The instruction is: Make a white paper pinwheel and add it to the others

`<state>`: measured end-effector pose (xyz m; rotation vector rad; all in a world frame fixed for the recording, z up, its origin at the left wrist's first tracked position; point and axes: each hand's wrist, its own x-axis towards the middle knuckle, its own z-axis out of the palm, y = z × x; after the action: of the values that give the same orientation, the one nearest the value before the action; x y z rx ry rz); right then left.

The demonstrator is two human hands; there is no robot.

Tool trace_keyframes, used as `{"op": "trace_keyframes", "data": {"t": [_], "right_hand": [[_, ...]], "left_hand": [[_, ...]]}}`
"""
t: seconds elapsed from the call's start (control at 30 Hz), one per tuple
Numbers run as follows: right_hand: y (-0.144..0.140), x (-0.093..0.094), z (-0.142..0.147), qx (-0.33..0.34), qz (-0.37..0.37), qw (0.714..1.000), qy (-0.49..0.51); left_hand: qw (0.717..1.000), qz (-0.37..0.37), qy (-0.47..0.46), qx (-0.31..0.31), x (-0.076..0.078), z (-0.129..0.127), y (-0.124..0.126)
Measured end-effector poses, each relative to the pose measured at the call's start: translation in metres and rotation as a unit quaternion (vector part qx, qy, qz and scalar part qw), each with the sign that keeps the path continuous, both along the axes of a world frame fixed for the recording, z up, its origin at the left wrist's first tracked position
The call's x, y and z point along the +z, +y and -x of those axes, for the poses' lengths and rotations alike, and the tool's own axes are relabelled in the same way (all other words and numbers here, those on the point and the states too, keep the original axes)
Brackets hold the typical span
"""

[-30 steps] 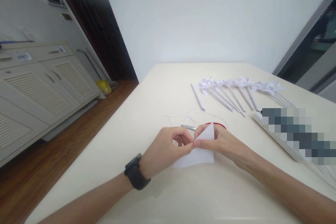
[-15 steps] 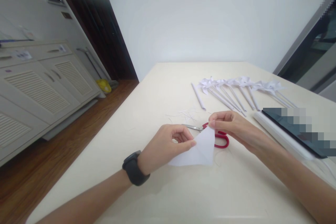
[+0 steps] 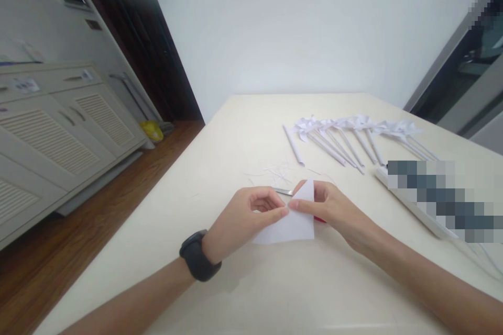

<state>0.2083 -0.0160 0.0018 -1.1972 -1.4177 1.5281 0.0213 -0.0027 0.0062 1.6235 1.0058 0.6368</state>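
A white sheet of paper point(image 3: 295, 227), folded into a triangle, is held just above the table by both hands. My left hand point(image 3: 251, 218) pinches its slanted upper edge between thumb and fingers. Close beside that, my right hand point(image 3: 320, 200) grips the same edge with the thumb in front and fingers behind, and one pointed corner sticks up past the thumb. Red-handled scissors point(image 3: 283, 191) lie behind the paper, mostly hidden by it and my right hand. Thin white paper scraps point(image 3: 277, 171) are scattered just beyond the scissors.
Several white paper pinwheels point(image 3: 359, 123) with rolled stems lie in a row at the back right. A loose paper tube point(image 3: 293, 145) rests left of them. A dark, partly blurred device on a white base point(image 3: 412, 204) sits at the right. The table's left edge point(image 3: 157, 167) drops to the floor.
My right hand has moved left and down along the paper's edge, from the top corner to beside my left hand. It now covers more of the scissors. The view has shifted slightly.
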Motion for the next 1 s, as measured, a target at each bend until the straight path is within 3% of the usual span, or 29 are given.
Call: {"op": "trace_keyframes", "data": {"t": [0.1, 0.27, 0.6, 0.8, 1.0], "right_hand": [[-0.001, 0.002, 0.001, -0.019, -0.016, 0.999, 0.020], [-0.001, 0.006, -0.002, -0.045, -0.031, 0.997, 0.046], [0.018, 0.018, -0.033, -0.142, -0.076, 0.986, 0.038], [0.010, 0.012, -0.020, -0.091, -0.054, 0.993, 0.044], [-0.002, 0.005, -0.001, -0.045, -0.048, 0.998, 0.005]], "left_hand": [[0.997, 0.059, -0.041, 0.008, 0.001, 0.000, 0.002], [0.996, 0.053, -0.060, 0.026, 0.004, 0.001, 0.004], [0.996, -0.063, 0.009, 0.062, 0.016, 0.013, 0.019], [0.994, -0.078, -0.024, 0.078, 0.016, 0.013, 0.022], [0.998, 0.030, -0.063, -0.004, 0.007, 0.000, 0.004]]}}
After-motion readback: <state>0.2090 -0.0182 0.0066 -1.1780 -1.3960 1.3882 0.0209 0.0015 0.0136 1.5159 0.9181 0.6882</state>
